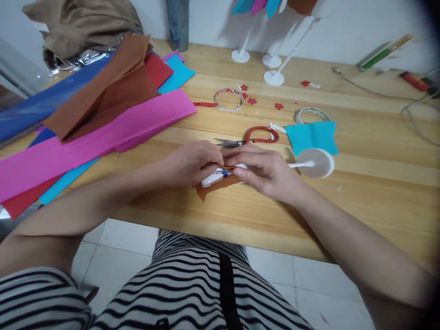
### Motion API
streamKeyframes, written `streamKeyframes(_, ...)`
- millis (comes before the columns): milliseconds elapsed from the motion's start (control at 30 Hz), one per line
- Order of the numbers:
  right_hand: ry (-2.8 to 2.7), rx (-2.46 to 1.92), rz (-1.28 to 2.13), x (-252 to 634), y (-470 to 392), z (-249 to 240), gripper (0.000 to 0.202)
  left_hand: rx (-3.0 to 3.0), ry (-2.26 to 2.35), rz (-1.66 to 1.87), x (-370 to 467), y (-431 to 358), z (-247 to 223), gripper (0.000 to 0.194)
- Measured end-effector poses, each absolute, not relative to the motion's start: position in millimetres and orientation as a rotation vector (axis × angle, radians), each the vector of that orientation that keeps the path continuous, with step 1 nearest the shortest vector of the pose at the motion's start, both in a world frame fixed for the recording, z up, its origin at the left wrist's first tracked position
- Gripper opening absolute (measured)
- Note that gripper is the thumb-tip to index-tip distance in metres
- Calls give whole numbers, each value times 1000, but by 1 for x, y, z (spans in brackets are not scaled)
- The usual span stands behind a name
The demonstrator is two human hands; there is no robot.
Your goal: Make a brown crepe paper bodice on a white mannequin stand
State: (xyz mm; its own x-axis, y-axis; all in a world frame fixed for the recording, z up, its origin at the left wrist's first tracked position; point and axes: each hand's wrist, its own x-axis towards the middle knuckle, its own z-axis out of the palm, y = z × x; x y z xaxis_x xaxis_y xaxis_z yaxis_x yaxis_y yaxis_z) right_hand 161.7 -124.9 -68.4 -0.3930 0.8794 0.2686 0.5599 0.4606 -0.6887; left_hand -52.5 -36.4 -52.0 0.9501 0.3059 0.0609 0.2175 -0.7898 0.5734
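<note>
My left hand (195, 162) is closed, its fingertips pinching the edge of a piece of brown paper (202, 191) just above the tabletop. My right hand (266, 172) is closed round a thin white stick (297, 165) that ends in a round white base (318, 163), tipped on its side. Between the hands lies a white object with a blue band (212, 178), on top of the brown paper; its kind is unclear. My fingers hide where paper and stick meet. Just beyond my fingers are red-handled scissors (263, 135), blades pointing left.
Coloured paper sheets (137, 119) and a brown cloth (89, 27) fill the left side. Blue paper (311, 137) and a tape roll (227, 100) lie beyond my hands. White stands (274, 78) line the wall, with small red flowers (252, 101) nearer. A cable (371, 89) is at right.
</note>
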Motion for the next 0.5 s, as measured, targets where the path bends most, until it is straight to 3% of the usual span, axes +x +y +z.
streamKeyframes(300, -2237, -1105, 711, 169, -128, -59, 50, 2466, 400, 194, -53, -37, -50, 25)
streamKeyframes(500, -2116, -1138, 677, 162, -129, -64, 19, 2550, 352, 226, -52, -36, -55, 27)
